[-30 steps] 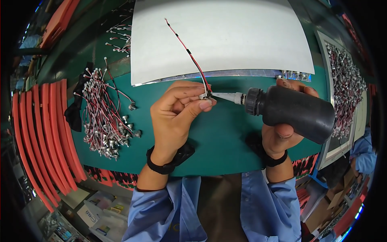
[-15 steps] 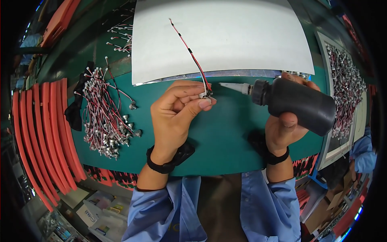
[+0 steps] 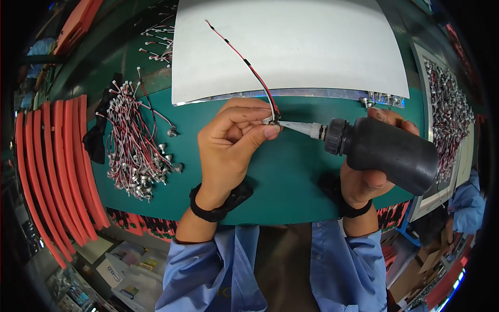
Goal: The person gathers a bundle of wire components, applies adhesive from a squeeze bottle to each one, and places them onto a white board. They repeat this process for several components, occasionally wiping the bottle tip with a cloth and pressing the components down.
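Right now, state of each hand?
Left hand: closed, pinching a small silver metal part with red-and-white wires.
Right hand: closed around a black plastic bottle.

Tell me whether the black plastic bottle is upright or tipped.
Tipped: the black plastic bottle lies sideways in the right hand, its side seen lengthwise and its pale tapered nozzle pointing toward the left hand.

Heaped wired parts [image 3: 139,143], a black nozzle bottle [image 3: 392,151] and a green worktop [image 3: 291,182] mark an assembly workshop.

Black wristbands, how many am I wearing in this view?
2: one black wristband around the wrist of the left hand, another wristband around the wrist of the right hand.
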The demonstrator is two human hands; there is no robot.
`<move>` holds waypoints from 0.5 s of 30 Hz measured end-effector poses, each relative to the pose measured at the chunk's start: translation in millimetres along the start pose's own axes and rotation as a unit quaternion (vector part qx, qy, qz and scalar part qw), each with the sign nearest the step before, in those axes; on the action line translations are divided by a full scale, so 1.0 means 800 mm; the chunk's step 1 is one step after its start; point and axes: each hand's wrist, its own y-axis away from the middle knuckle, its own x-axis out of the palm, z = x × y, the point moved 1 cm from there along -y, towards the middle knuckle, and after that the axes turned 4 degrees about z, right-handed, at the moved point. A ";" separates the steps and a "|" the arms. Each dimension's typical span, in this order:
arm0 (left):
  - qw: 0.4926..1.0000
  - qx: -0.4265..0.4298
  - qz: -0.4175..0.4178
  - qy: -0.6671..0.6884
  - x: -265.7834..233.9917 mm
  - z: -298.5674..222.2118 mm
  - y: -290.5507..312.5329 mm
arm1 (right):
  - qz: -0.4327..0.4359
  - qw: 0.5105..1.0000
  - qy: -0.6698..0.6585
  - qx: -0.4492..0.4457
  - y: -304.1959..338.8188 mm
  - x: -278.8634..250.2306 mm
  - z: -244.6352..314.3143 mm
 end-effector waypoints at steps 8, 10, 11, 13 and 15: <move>1.000 -0.001 0.003 -0.016 0.000 0.001 0.000 | -0.032 0.999 -0.024 0.033 0.000 0.007 0.001; 1.000 -0.002 0.003 -0.012 0.000 0.001 0.001 | -0.018 0.999 -0.028 0.009 -0.001 0.007 -0.002; 1.000 -0.004 0.002 -0.008 0.000 0.000 0.001 | -0.018 0.999 -0.028 0.008 -0.001 0.006 -0.001; 1.000 -0.005 0.001 -0.004 0.001 0.000 0.001 | -0.021 1.000 0.005 0.000 -0.002 0.002 0.001; 1.000 -0.005 0.002 0.007 0.001 0.000 0.001 | -0.023 1.000 0.021 -0.004 -0.002 0.001 0.003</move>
